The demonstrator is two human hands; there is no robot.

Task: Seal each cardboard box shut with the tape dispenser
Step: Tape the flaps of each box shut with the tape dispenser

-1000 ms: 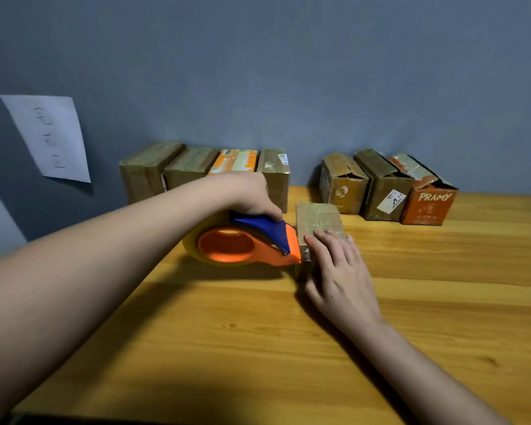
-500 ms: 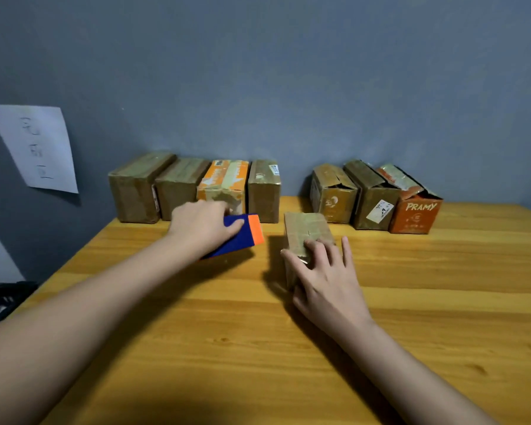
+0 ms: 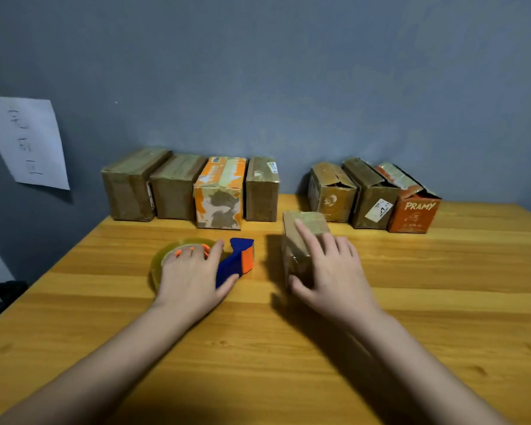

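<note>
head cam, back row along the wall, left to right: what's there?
Paper sheet on the wall → brown box → second brown box → orange-patterned box → narrow brown box → gap → open-flapped brown box → brown box with white label → orange PRAMY box.

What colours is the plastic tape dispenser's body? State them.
Blue and orange body on the plastic tape dispenser, clearest in the head view.
</note>
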